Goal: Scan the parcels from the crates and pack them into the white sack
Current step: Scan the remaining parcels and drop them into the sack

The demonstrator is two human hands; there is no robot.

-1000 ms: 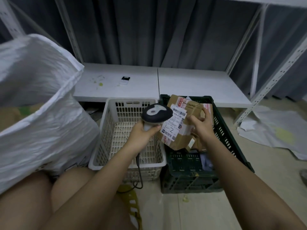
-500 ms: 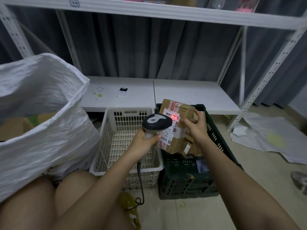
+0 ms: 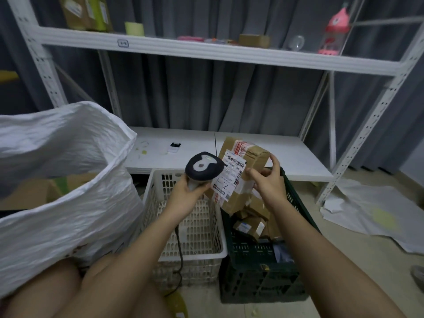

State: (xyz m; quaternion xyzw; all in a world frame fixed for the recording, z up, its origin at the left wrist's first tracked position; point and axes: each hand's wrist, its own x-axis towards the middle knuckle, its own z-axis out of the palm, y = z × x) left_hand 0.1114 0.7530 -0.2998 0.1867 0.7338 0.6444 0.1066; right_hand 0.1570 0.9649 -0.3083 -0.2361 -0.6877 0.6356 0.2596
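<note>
Over the green crate [image 3: 296, 198], scanner [image 3: 204, 167] partly hides the parcel's [image 3: 243, 175] seemingly blurred label.

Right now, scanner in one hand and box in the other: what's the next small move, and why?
Probably swing the cardboard parcel in the right hand leftward over the white sack: the sack's mouth gapes open, and no red scan light shows on the label beside the barcode scanner in the left hand.

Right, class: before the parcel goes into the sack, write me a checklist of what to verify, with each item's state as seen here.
1. Right hand grips the parcel: ok.
2. Left hand holds the scanner: ok.
3. Label faces the scanner: ok.
4. Scan registered: cannot tell, no red light shows.
5. Sack mouth open, on the left: ok.
6. More parcels left in the dark crate: ok.
</note>
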